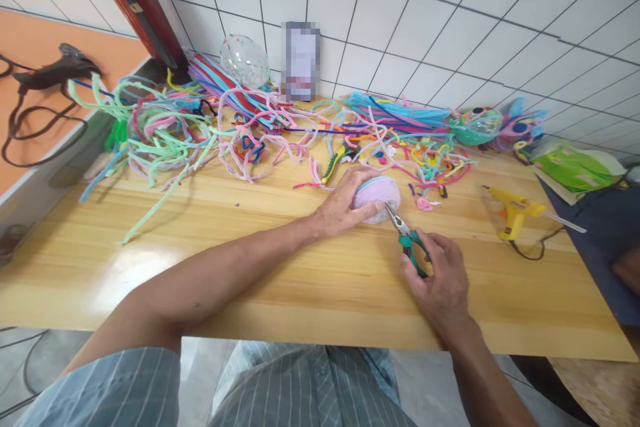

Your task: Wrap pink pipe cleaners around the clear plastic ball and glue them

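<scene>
My left hand [345, 199] is wrapped round the left side of a ball [377, 197] coiled in lilac pipe cleaners with a light blue strip along its top. In my right hand [443, 273] are long-nose pliers [407, 237] with teal and black handles. The jaws point up and left, their tips touching the lower right of the ball near my left thumb. What the tips grip, if anything, is too small to make out. Just beyond the ball lies another tool with yellow and green handles [334, 161].
Loose pipe cleaners [170, 123] and bundles of them [400, 113] line the wall side of the wooden table [280, 280]. A yellow glue gun [517, 210] lies at right, a red thermos [137, 10] stands at back left, and a phone [301, 60] leans on the tiles.
</scene>
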### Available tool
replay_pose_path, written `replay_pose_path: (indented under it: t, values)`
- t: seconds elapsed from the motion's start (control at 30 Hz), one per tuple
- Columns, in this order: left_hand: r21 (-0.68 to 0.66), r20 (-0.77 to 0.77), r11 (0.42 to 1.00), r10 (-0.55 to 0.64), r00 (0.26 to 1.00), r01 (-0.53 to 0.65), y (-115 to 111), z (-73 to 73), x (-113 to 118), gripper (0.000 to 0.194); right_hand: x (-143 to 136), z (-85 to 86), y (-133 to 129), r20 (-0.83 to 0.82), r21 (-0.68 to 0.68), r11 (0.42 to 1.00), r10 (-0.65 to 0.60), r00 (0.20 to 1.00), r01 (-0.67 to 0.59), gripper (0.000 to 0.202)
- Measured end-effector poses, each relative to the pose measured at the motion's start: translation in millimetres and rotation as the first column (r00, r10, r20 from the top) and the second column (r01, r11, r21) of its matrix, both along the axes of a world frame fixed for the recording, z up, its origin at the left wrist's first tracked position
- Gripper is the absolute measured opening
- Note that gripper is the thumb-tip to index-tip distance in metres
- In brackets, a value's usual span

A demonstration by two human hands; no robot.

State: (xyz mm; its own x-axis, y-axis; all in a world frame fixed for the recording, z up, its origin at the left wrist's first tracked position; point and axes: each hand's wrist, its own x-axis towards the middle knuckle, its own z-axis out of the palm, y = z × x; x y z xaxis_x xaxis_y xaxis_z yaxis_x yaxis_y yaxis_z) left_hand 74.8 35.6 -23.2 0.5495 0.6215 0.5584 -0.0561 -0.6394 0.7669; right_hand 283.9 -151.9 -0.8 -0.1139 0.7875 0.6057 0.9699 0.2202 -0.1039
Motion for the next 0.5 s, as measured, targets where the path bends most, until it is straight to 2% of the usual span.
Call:
replay_pose_path:
  t: [0.13,0.5]
  values:
    - [0.001,-0.001,1.000,-0.002,1.000,0.002,-0.3,1.4,-0.1,0.063,-0.3,-1.7,-2.4,-0.026,0.002,1.000,-0.017,1.000,0.017,0.064]
    - [-0.001,-0.003,1.000,-0.013,1.000,0.013,-1.1,2.5,-1.3,0.061,-8.3,5.4,1.5,0.037,0.043,0.998,-0.043,0.998,0.042,0.066]
